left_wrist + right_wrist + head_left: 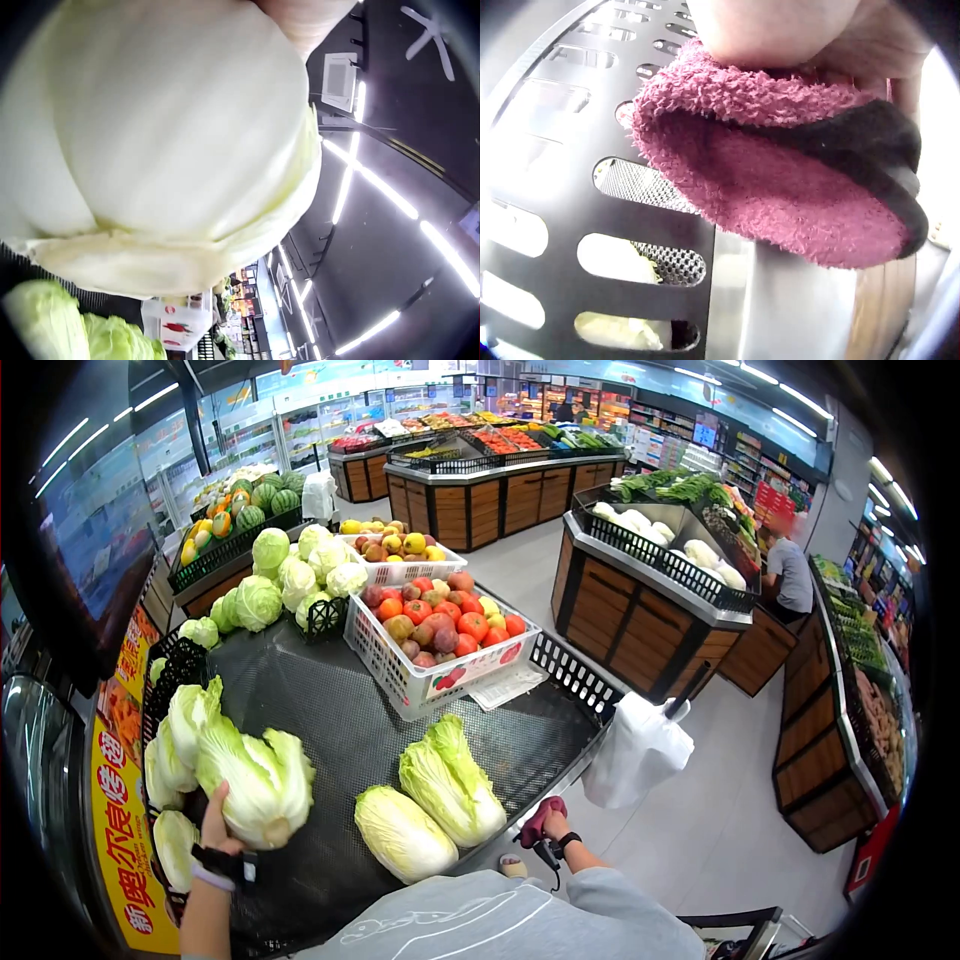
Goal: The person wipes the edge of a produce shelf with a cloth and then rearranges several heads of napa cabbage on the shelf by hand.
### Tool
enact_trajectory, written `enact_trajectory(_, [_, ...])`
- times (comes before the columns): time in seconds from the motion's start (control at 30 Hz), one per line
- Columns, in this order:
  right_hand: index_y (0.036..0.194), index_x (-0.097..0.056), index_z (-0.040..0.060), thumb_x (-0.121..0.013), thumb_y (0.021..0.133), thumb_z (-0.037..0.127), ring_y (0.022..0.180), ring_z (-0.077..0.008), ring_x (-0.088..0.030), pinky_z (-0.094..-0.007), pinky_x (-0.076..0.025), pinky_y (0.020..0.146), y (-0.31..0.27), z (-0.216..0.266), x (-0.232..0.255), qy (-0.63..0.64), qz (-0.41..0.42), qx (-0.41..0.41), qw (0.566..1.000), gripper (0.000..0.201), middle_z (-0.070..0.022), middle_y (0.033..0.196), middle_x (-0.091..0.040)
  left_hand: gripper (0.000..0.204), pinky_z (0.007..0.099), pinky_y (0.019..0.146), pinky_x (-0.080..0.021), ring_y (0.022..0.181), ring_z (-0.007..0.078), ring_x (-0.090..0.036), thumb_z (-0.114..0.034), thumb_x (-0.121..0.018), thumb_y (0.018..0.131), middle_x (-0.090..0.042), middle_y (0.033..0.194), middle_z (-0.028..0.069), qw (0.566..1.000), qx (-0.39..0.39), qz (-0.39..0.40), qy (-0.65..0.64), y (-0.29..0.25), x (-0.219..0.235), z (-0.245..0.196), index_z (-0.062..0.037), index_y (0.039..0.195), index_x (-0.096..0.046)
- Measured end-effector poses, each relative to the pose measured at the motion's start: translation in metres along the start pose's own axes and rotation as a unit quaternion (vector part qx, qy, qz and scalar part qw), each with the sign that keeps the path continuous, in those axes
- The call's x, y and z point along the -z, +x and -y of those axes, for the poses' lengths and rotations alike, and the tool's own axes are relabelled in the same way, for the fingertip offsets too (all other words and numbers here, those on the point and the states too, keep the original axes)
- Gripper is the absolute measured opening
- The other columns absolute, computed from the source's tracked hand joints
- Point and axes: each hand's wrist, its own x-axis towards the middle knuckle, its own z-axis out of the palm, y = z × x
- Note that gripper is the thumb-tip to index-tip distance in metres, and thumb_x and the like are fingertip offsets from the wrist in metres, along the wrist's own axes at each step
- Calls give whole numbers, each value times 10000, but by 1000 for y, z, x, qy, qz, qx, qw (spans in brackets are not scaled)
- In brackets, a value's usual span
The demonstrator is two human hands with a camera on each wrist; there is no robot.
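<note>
Left grip [218, 822] curls under a napa cabbage [262, 785] — holds it raised just over the worktop [340, 730], at its left side. Right grip [553, 828] pinches a pink cloth [539, 820] at the slotted rim [592, 225]. Two more cabbages [430, 800] lie on the mesh between the hands; tomato crate [440, 645] behind them — plastic bags [635, 750] hang off the corner.

Left hand [222, 822] raised, palm up — fingers curled round cabbage [262, 785], wrist strapped with camera band. Right hand [552, 826] low at stand's edge, arm bent, grey sleeve to forearm — fingers closed on red cloth [780, 180].
</note>
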Motion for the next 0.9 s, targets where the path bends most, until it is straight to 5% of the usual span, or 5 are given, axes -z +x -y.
enact_trajectory(0.23, [992,-554,-106,-232,961,343,783,-370,-628,-415,-543,654,-1,0,2,-64,12,81,995,553,-259,867,-617,603,507,976,-350,1157,316,-467,-469,-510,846,-473,1294,112,997,47,-43,-48,-37,11,67,-102,1310,-397])
enact_trajectory(0.3, [938,-578,-122,-210,955,392,885,-439,-578,-461,-440,823,-1,1,-2,81,43,-38,995,632,-325,877,-592,625,516,974,-344,1156,320,-467,-498,-501,837,-473,1294,111,996,55,-44,-55,-48,5,60,-103,1310,-399])
enact_trajectory(0.53, [944,-588,-81,-216,964,345,738,-338,-630,-395,-500,646,-4,1,2,-2,41,29,999,566,-239,825,-626,709,537,963,-330,1152,316,-461,-592,-528,775,-471,1292,90,985,-16,-134,-109,-65,-4,21,-144,1311,-407])
enact_trajectory(0.63, [953,-589,-89,-228,951,372,920,-453,-555,-470,-423,852,-11,14,9,67,50,-22,996,586,-319,903,-588,646,457,962,-372,1149,301,-462,-463,-571,812,-464,1286,116,985,-80,-118,-92,-60,2,14,-89,1307,-391])
enact_trajectory(0.9, [791,-557,-71,-223,965,341,547,-293,-602,-380,-491,502,-23,25,19,99,38,51,993,558,-188,657,-598,871,369,954,-390,1152,275,-425,-53,-713,709,-387,1294,168,899,-237,-292,226,-21,29,65,-1,1370,-148])
